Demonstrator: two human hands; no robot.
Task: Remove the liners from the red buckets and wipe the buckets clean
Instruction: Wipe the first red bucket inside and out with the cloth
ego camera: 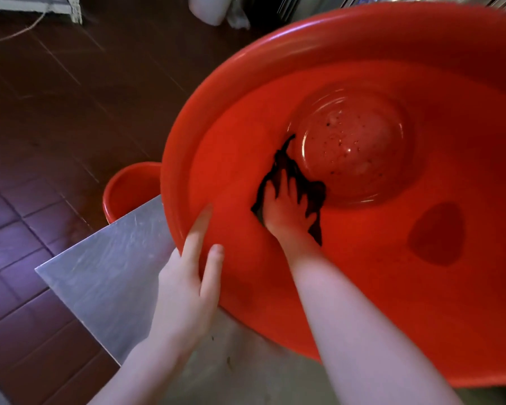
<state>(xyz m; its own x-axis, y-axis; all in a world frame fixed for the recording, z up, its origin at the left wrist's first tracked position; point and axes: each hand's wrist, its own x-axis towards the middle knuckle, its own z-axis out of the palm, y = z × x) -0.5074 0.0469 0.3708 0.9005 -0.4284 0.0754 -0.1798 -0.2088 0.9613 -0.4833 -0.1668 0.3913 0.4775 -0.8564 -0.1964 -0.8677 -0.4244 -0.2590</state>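
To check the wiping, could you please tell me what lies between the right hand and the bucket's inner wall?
A dark cloth lies under the right hand, against the bucket wall, in the head view.

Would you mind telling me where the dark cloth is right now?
In the head view, the dark cloth lies inside the large red bucket, pressed under the right hand against the inner wall, just left of its round bottom.

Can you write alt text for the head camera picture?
A person's right hand presses a dark cloth against the inside of a big red bucket, while the left hand grips its rim. A second red bucket stands nearby.
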